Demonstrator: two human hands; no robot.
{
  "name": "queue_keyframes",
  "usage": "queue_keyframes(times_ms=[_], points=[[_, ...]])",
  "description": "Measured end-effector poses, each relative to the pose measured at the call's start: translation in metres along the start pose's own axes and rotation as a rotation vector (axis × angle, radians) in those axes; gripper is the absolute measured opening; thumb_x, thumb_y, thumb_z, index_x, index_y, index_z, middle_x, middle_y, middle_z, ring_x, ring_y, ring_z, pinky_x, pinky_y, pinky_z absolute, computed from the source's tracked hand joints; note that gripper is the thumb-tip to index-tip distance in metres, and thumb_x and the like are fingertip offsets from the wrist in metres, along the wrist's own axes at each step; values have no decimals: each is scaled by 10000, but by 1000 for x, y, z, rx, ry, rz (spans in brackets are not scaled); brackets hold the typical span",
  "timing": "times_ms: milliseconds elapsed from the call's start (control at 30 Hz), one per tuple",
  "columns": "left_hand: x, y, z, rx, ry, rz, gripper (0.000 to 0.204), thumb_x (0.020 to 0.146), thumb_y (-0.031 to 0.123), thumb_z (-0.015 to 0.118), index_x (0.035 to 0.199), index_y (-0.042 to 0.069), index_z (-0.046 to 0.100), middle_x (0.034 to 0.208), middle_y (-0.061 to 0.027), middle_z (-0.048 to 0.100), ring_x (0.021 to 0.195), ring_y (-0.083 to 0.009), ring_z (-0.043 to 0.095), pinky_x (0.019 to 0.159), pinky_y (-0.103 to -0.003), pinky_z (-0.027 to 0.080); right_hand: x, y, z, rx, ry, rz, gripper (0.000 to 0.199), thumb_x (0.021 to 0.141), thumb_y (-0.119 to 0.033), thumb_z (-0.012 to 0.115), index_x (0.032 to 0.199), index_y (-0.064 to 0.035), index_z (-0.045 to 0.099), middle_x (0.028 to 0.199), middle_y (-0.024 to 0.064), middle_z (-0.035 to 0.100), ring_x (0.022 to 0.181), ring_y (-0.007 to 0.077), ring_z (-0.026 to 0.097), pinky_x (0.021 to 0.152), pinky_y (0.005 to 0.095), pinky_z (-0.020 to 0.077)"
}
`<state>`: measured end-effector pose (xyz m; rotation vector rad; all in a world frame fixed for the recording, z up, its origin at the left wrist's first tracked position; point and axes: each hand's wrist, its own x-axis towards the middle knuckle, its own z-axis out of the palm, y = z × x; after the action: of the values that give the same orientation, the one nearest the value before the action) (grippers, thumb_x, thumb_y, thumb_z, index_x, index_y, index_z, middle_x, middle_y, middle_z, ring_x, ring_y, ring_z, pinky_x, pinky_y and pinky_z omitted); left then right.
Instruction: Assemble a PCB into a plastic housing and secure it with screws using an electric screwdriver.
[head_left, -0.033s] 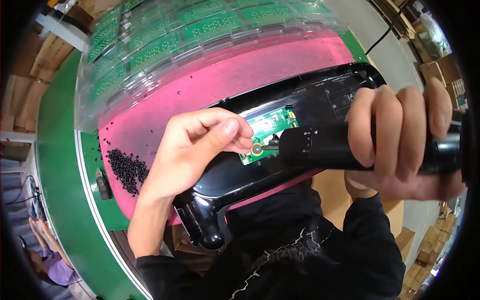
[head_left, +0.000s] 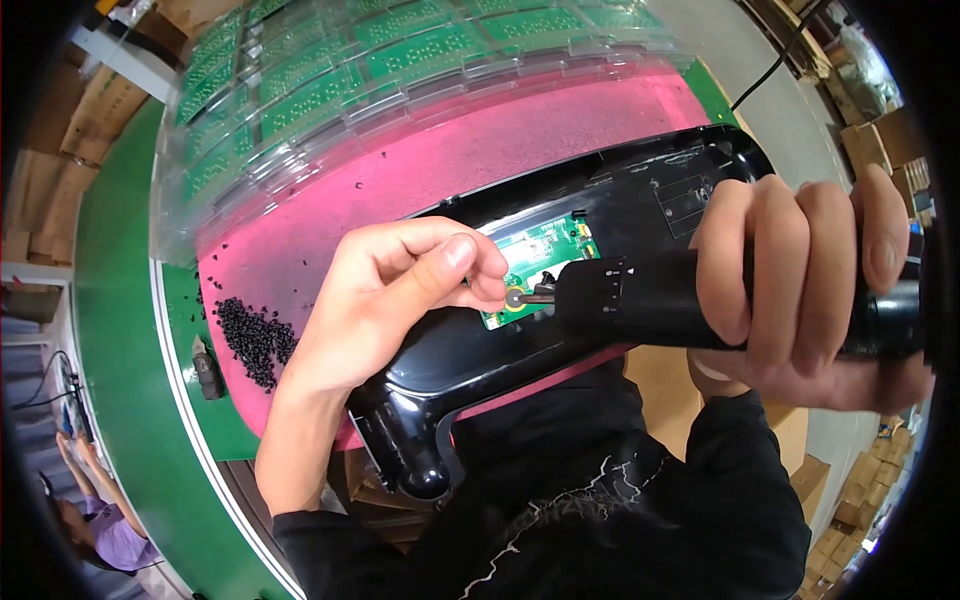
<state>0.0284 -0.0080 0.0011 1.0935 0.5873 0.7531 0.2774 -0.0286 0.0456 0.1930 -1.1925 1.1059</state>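
Observation:
My right hand (head_left: pixel 790 275) is wrapped round a black electric screwdriver (head_left: pixel 655 295), held almost level. The driver's dark metal bit meets a round, gold-ringed spot on a green circuit board (head_left: pixel 535 250). That board sits in a glossy black plastic housing (head_left: pixel 475 365) lying across the pink mat. At the board's left edge, my left hand (head_left: pixel 375 300) has its fingers curled and the thumb against the forefinger, right beside the bit's tip. Whatever those fingers may pinch is hidden.
Beyond the pink mat (head_left: pixel 330 205), clear plastic trays (head_left: pixel 350 125) hold several green boards. A heap of small black parts (head_left: pixel 255 340) lies at the mat's left, with a dark hand tool (head_left: pixel 207 372) beside it. Another person (head_left: pixel 110 520) is at far left.
My right hand and the screwdriver have shifted down very slightly, the driver's body turning a little. The left hand and the housing look unmoved.

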Motion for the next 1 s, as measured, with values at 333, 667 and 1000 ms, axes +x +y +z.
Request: queue_keyframes(times_ms=[333,667,1000], points=[[0,2,0,-138,-86,-45,445,1002,352,531,936,-83,603,867,-144,589,854,-208,595,774,-348,581,3,15,1,-9,-142,-35,508,774,-368,715,1030,-28,437,707,50,633,526,134,623,552,271,561],[3,3,1,-177,-96,-77,426,995,351,548,944,-68,602,880,-144,588,861,-195,600,767,-339,573,0,7,2,-26,-157,-48,508,762,-381,717,1026,-37,454,719,58,649,537,138,633,566,286,557],[0,-2,5,96,-57,42,399,949,287,639,1139,-56,565,1009,-109,587,892,-170,602,841,-330,517,5,0,-3,-99,-252,-57,488,774,-384,705,1021,-44,457,706,52,648,523,133,627,525,280,547]])
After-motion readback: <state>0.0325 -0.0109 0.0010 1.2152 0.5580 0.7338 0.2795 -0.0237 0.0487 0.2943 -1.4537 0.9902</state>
